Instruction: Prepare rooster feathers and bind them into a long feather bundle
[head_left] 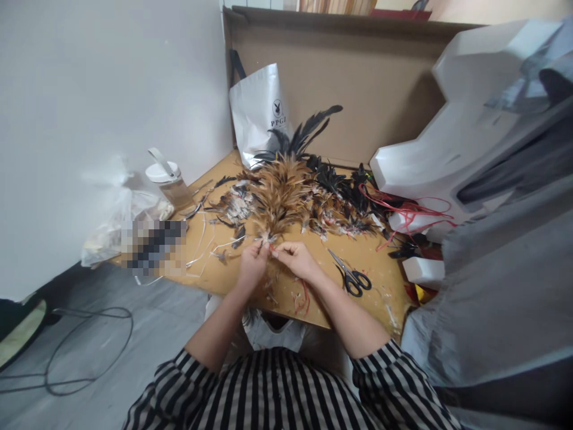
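A fan of brown and tan feathers (pixel 282 188), topped by long black plumes (pixel 299 137), lies near the middle of the wooden table (pixel 380 260). My left hand (pixel 254 261) pinches the pale base of this feather bundle. Close beside it, my right hand (pixel 294 260) has thumb and forefinger pressed together on a red string at the base. Part of a red string (pixel 306 297) hangs below my right hand on the table. Scissors with black handles (pixel 351 276) lie to the right of my right hand.
Loose feather piles (pixel 342 212) spread behind the hands. A silver bag (pixel 257 113) and a lidded container (pixel 170 182) stand at the back and left. White foam (pixel 416 170) and red cords (pixel 416 209) border the right side. A plastic bag (pixel 129 218) sits at the left edge.
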`<state>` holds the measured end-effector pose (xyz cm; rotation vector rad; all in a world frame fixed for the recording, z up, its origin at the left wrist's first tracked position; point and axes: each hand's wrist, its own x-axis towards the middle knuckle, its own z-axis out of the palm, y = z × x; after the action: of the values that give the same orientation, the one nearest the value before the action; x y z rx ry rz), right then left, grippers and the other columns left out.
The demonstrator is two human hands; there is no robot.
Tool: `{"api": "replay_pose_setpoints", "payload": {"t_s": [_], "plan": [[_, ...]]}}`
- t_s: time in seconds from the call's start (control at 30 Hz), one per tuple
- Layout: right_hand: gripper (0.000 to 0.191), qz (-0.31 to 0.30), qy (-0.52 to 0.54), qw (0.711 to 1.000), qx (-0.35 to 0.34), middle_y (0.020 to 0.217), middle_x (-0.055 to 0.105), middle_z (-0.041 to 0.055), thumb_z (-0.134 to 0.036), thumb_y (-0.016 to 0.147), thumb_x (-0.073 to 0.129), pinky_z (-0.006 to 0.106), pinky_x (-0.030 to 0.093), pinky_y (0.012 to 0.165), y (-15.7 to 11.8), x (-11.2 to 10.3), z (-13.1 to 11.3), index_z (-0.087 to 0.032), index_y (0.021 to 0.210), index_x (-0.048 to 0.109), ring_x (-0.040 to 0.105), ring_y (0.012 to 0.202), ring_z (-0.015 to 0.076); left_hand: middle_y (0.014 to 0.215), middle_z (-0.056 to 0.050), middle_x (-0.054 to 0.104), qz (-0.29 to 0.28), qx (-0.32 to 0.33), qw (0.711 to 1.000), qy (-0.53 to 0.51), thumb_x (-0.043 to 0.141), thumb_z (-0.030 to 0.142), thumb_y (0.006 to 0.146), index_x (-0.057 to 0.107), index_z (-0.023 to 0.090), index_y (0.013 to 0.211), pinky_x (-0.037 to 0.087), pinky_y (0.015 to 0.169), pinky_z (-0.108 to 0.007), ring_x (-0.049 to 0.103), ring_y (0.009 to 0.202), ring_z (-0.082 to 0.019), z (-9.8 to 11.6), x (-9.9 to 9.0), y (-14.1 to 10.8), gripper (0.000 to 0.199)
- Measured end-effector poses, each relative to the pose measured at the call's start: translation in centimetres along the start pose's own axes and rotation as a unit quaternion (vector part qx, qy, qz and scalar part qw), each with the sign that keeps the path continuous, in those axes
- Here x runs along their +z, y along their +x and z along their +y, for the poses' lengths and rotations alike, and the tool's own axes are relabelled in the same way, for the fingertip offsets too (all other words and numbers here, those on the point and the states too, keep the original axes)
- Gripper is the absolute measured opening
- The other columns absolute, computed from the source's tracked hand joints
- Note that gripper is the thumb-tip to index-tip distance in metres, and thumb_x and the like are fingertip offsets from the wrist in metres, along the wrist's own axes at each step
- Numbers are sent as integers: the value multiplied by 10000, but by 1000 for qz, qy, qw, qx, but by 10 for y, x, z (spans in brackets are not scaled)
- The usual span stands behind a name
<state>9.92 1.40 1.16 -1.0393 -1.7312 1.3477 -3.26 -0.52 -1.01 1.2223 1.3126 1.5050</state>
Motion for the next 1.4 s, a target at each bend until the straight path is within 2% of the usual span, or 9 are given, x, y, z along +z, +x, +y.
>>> {"api": "replay_pose_setpoints", "payload": {"t_s": [0.3, 0.53, 0.63, 0.73, 0.87, 1.0, 1.13, 1.23, 1.4], "plan": [[209, 27, -25, 994, -100, 585, 536, -4, -286, 748, 524, 217, 357, 566, -8, 2, -14, -140, 609, 583, 442, 554, 97, 842, -89, 647, -46, 177, 933, 311, 405, 172, 824, 624, 158, 923, 443, 745, -299, 583, 802, -185, -6, -3, -7, 240], [224, 9, -157, 982, -107, 565, 529, -5, -239, 760, 460, 203, 334, 536, -1, 0, -23, -136, 589, 563, 435, 537, 91, 921, -99, 645, -91, 187, 873, 441, 383, 147, 833, 592, 149, 988, 445, 779, -296, 583, 874, -189, 7, -7, -3, 261], [222, -34, -351, 932, -90, 609, 600, 28, -187, 758, 439, 213, 326, 546, 2, -7, -52, -136, 642, 622, 486, 562, 107, 969, -108, 644, -112, 154, 838, 512, 384, 150, 839, 587, 148, 1022, 439, 775, -300, 588, 889, -199, 18, -9, -3, 273], [226, -71, -543, 831, -95, 727, 658, 99, -206, 771, 456, 245, 355, 595, 8, -15, -88, -137, 724, 666, 566, 646, 159, 942, -119, 643, -134, 148, 818, 539, 364, 179, 862, 562, 152, 1091, 434, 741, -305, 596, 840, -208, 24, -10, -8, 304], [153, -122, -632, 753, -139, 830, 671, 128, -222, 733, 554, 276, 379, 649, 29, -31, -115, -158, 755, 692, 603, 754, 211, 834, -107, 636, -121, 150, 892, 408, 456, 287, 847, 553, 182, 1092, 424, 706, -282, 596, 785, -209, 24, -11, -15, 284], [40, -174, -583, 785, -115, 656, 660, 30, -260, 639, 678, 246, 335, 586, 55, -45, -113, -225, 640, 698, 569, 653, 161, 735, -80, 614, -105, 102, 973, 176, 631, 292, 729, 596, 210, 969, 417, 694, -254, 590, 775, -210, 24, -14, -19, 256], [44, -196, -568, 792, -109, 628, 644, 24, -258, 629, 697, 242, 323, 580, 66, -41, -110, -214, 628, 697, 540, 634, 142, 750, -81, 635, -151, 104, 971, 151, 663, 289, 692, 632, 226, 927, 408, 753, -284, 579, 772, -217, 27, -15, -17, 245], [71, -105, -572, 795, -174, 748, 649, 80, -221, 679, 661, 268, 355, 673, 52, -35, -121, -160, 663, 692, 545, 777, 185, 799, -76, 648, -154, 128, 963, 179, 628, 317, 722, 638, 221, 889, 409, 758, -297, 572, 776, -202, 29, -16, -13, 193], [251, 17, -263, 926, -272, 851, 630, 56, -355, 833, 495, 283, 400, 711, -8, -44, -134, -174, 806, 667, 546, 797, 160, 583, -10, 571, -131, 7, 991, 7, 587, 386, 746, 593, 148, 734, 346, 490, -207, 446, 486, -92, 35, -16, -7, 238]]}}
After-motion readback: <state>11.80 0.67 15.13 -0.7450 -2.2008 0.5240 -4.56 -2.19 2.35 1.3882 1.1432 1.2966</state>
